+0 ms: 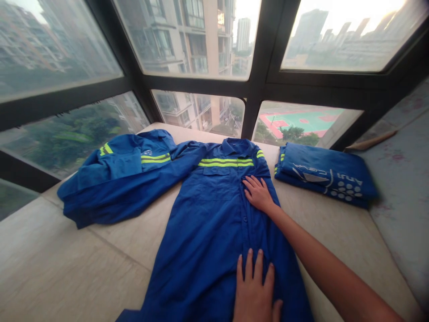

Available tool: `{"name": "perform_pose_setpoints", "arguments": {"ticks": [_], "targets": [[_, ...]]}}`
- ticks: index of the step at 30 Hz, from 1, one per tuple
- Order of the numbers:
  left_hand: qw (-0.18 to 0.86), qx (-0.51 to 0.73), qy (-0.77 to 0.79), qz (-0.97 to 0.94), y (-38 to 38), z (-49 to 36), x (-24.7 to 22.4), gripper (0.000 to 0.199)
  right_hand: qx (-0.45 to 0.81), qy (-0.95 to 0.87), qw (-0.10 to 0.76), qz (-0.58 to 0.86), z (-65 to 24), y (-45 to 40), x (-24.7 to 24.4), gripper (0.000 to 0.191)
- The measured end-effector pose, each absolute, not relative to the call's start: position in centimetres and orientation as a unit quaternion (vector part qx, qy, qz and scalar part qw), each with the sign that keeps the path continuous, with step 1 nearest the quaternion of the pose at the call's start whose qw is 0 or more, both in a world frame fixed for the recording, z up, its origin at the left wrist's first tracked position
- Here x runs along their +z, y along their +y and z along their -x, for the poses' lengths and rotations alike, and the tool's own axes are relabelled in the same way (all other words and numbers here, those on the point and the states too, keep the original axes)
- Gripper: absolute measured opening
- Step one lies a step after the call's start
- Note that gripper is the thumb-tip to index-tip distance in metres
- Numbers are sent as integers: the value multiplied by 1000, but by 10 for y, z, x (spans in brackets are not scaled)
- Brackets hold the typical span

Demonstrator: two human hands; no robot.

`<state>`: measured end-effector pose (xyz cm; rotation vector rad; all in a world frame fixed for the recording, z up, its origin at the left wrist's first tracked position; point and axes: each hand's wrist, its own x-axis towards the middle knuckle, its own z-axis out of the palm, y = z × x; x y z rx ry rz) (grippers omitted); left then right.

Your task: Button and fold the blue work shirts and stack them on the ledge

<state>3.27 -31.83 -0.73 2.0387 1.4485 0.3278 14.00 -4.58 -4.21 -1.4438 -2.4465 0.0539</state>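
Observation:
A blue work shirt point(208, 223) with yellow-green and grey reflective stripes lies front up on the stone ledge, its collar toward the window. My right hand point(258, 193) rests on the chest to the right of the button line, fingers spread on the cloth. Nearer to me, my left hand point(255, 290) lies palm down on the lower front, its fingers apart. Neither hand grips anything. The left sleeve in view stretches out over a second blue garment point(124, 156), which lies loosely heaped at the left.
A folded stack of blue garments point(328, 174) with white print sits on the ledge point(348, 241) at the right, beside a patterned wall point(402, 188). Dark window frames point(201, 85) rise behind the ledge, with buildings and a sports court outside.

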Motion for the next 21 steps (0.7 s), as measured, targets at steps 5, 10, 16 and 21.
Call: {"name": "perform_pose_setpoints", "arguments": {"ticks": [5, 10, 16, 21], "targets": [[369, 209, 532, -733, -315, -10, 15, 53, 16, -859, 140, 492, -166, -43, -46, 47], [259, 328, 628, -657, -296, 79, 51, 31, 14, -870, 141, 472, -184, -44, -52, 48], [61, 323, 863, -383, -260, 285, 58, 36, -4, -876, 155, 457, -192, -43, -59, 47], [-120, 253, 927, -248, -239, 423, 65, 51, -9, -877, 154, 455, -190, -44, -54, 47]]}}
